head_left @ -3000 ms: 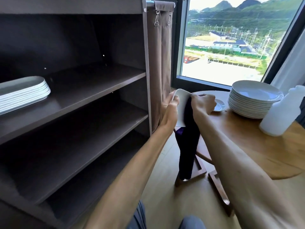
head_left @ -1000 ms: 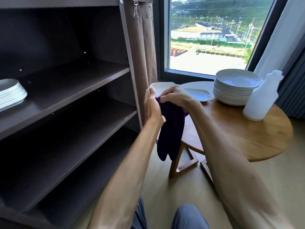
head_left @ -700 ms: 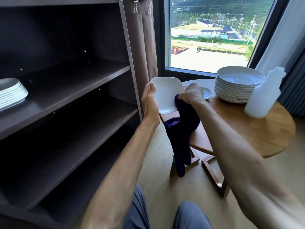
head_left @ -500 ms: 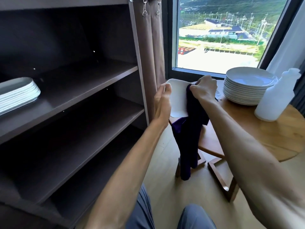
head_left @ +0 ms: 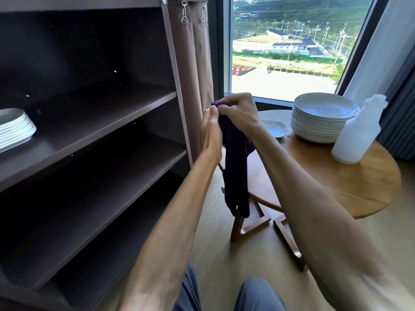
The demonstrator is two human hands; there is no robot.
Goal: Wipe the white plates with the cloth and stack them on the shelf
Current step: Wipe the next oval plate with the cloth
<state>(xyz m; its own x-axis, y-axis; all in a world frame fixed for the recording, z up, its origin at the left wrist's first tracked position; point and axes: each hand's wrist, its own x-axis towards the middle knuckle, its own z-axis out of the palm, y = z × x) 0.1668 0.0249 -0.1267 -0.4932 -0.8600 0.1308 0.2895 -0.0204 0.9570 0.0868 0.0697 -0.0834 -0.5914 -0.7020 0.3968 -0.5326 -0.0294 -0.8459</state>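
Head | plate now hidden behind cloth [head_left: 235,167] | right hand [head_left: 238,111] on top

Middle shelf [head_left: 94,117] open; plate stack [head_left: 13,129] left.

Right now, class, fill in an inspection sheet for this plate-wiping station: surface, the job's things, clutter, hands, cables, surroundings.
Surface: round wooden table right; dark shelf unit left.
Job's things: tall plate stack and one small white dish on the table; wiped plates stacked on the upper shelf; purple cloth hanging from the hands. The plate being wiped is hidden behind hands and cloth.
Clutter: white plastic bottle beside the plate stack.
Hands: left hand and right hand meet at the cloth's top; right hand grips the cloth; what the left holds is hidden.
Cables: nothing seen.
Surroundings: brown curtain, window, wooden floor.
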